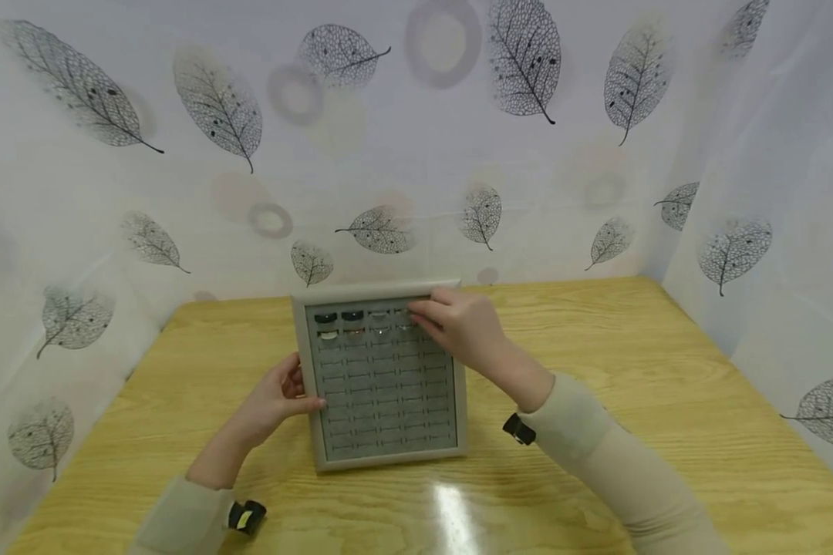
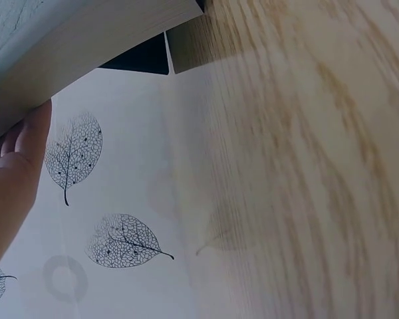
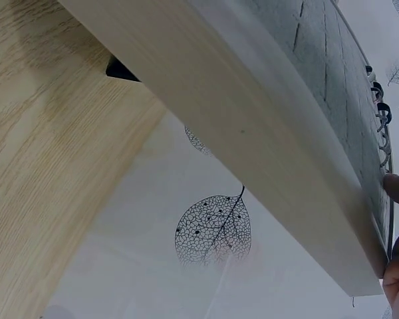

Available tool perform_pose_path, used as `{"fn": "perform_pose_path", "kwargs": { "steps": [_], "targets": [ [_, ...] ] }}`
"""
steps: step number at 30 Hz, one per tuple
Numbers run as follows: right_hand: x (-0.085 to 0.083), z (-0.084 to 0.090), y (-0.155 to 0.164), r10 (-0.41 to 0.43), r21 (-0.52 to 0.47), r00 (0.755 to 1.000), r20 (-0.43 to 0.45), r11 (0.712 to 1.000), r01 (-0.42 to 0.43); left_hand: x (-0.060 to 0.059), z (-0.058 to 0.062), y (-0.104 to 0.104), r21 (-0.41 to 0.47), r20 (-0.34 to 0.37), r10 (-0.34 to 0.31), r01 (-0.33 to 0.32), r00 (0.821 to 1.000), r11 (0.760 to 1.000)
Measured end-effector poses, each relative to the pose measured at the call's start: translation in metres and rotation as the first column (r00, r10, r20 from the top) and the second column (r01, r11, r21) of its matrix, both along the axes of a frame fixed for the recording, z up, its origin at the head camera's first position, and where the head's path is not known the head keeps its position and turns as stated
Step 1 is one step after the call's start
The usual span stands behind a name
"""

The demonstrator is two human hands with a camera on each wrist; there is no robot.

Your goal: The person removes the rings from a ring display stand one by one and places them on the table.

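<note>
On a pale wooden table (image 1: 666,401) walled by white leaf-print sheets (image 1: 180,193), the left hand (image 1: 278,397) rests straight fingers against the left edge of the grey ring tray (image 1: 389,385) at centre, while the right hand (image 1: 461,327) pinches a ring (image 1: 406,320) in its far row.

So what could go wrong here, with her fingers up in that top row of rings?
The right hand works at the top row of the grey ring tray, right beside the rings already seated there; a brush could knock one out of its slot. The left hand only touches the tray's left edge, so the tray might slide on the glossy wooden table. A loosened ring could roll away.
</note>
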State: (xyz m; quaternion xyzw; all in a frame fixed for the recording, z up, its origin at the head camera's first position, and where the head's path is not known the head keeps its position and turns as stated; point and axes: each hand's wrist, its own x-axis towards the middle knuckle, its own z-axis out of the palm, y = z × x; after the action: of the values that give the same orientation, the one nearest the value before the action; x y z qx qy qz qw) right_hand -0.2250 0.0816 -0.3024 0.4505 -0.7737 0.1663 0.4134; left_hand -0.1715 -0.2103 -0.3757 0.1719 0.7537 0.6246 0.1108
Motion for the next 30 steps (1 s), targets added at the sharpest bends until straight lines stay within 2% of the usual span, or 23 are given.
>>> {"fn": "perform_pose_path", "kwargs": {
  "steps": [14,22,30],
  "targets": [
    [-0.0029,-0.0027,-0.0083,-0.005,-0.032,0.993,-0.119,0.999,0.001,0.0006,-0.0014,0.0008,0.011,-0.021,-0.001,0.001,1.0,1.0],
    [-0.004,-0.0057,-0.0089,-0.005,-0.069,0.995,-0.099,0.998,-0.002,0.0005,-0.0032,0.001,-0.002,-0.028,0.004,-0.004,1.0,1.0],
    [-0.0064,-0.0069,-0.0087,0.058,-0.132,0.995,-0.08,0.989,-0.068,0.0012,-0.0021,0.0013,-0.01,-0.016,0.005,-0.005,1.0,1.0]
  ]
}}
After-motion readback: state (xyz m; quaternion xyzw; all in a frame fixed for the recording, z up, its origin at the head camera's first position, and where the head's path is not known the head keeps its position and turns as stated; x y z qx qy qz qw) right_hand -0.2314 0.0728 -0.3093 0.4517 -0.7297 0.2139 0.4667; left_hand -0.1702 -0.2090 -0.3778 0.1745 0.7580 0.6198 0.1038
